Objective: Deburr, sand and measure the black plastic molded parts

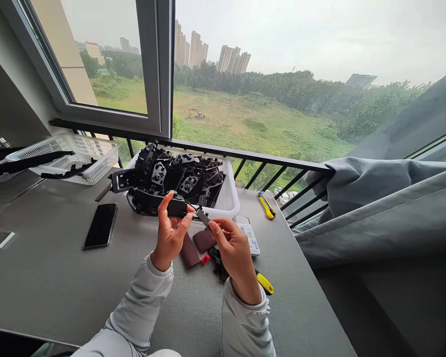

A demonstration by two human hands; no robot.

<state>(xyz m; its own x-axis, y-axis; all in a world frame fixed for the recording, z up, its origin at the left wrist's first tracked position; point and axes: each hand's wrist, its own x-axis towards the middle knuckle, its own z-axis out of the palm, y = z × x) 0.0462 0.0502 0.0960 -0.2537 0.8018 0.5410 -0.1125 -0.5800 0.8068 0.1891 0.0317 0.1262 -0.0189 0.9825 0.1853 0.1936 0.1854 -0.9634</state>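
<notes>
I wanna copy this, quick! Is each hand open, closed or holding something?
Left hand: holding a black plastic piece.
Right hand: closed, pinching a thin grey strip.

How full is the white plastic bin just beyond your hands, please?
It looks full: black plastic parts are heaped across most of the white plastic bin, some rising above its rim. Its bottom is hidden.

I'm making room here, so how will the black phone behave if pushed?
The phone is probably stiff, being a flat slab. Its glossy face may feel slippery. Lying flat on the table, it will likely slide rather than tip.
</notes>
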